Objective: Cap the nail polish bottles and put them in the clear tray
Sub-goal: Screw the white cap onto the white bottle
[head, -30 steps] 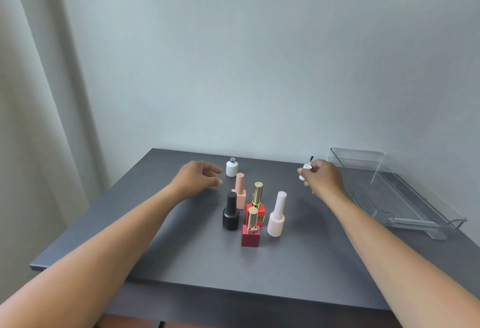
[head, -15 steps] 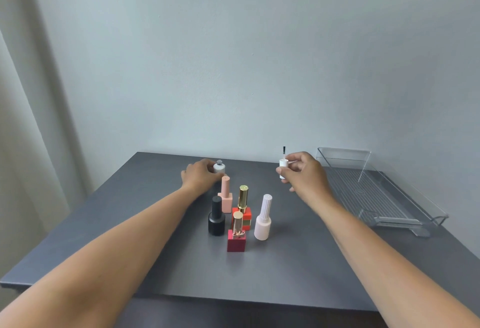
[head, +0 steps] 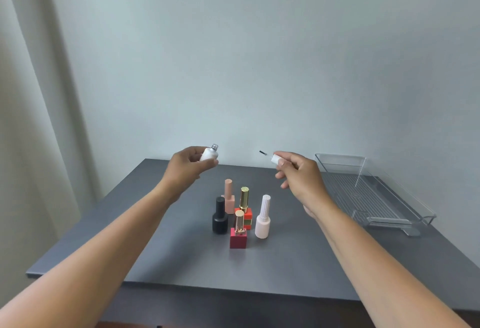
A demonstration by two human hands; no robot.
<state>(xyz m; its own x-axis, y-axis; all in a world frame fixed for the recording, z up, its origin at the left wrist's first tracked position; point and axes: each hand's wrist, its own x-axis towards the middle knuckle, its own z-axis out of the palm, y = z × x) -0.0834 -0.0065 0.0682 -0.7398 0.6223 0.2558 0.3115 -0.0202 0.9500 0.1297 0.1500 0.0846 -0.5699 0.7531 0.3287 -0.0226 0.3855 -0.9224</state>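
Aloft above the table's (head: 168, 249) far edge, the left hand (head: 191, 165) gripped the small white bottle (head: 210, 154), its open neck tilted up and rightward. The right hand (head: 298, 171) pinched the white cap (head: 274, 158), whose brush stem pointed left toward the bottle without touching it. The clear tray (head: 426, 213) sat at the table's right edge.

Open white bottle (head: 210, 154) in left hand (head: 191, 165), brush cap (head: 274, 158) in right hand (head: 298, 174), above table (head: 168, 249).

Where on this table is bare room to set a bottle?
Bare table: left of the black bottle, in front of the dark red bottle, and between the white ribbed-cap bottle and the clear tray, itself empty. Crowded: among the five standing bottles.
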